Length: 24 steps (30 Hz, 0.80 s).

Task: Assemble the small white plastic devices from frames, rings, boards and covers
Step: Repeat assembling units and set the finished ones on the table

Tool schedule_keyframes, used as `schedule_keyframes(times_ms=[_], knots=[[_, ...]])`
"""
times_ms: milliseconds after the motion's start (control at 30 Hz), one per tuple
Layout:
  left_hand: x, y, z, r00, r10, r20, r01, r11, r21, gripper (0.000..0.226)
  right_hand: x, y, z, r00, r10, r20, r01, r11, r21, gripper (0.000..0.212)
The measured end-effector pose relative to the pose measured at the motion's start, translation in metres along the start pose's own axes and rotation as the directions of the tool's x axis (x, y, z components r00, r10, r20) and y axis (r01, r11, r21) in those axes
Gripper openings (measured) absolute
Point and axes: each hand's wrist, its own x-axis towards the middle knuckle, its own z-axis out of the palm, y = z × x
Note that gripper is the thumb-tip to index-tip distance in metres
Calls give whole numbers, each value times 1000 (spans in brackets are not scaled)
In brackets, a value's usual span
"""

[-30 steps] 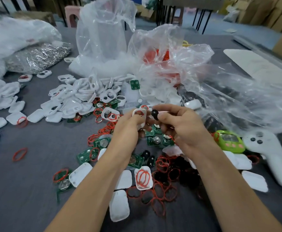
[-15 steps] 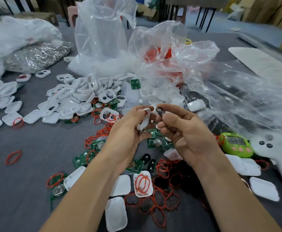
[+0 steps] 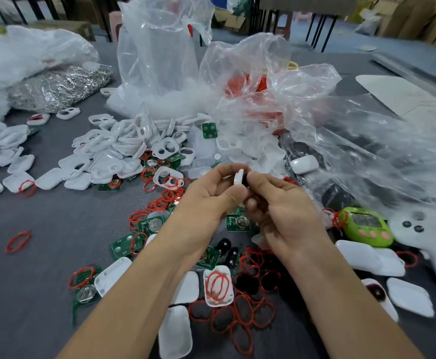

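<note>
While raised above the table (image 3: 43, 255), left hand (image 3: 206, 200) and right hand (image 3: 284, 211), fingertips together, each grip pinching one white frame (image 3: 238, 177).

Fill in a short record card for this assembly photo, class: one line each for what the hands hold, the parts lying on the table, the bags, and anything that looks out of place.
Held part: white frame, seen edge-on, pinched between left hand and right hand
Second part: something dark at the right fingers, too hidden to name
Loose parts: white frames, red rings, green boards, white covers
Surface: grey table
Bags: clear plastic bags behind the pile
Out of place: green handheld toy, white controller
</note>
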Motion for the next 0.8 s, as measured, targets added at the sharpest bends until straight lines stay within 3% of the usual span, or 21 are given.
schedule_keyframes(times_ms=[133,300,400,500,700,800], knots=[[2,2,-2,996,-94,-7,91,977,-192,38,-2,4,0,960,-276,-45,250,921,-299,19],[2,1,0,988,-149,-35,140,973,-181,31,-8,7,3,893,-440,-88,335,784,-523,9],[2,-1,3,991,-121,-59,111,983,-145,32,-10,9,6,869,-484,-100,335,726,-601,11],[1,-2,4,993,-98,-61,87,982,-165,32,-10,7,6,840,-531,-111,321,652,-687,28],[0,3,-2,994,-103,-40,96,984,-150,34,-6,2,0,833,-546,-89,262,531,-806,40],[-2,3,-5,996,-85,-22,85,996,-22,37,-2,-4,-6,892,-448,-53,249,587,-770,41]])
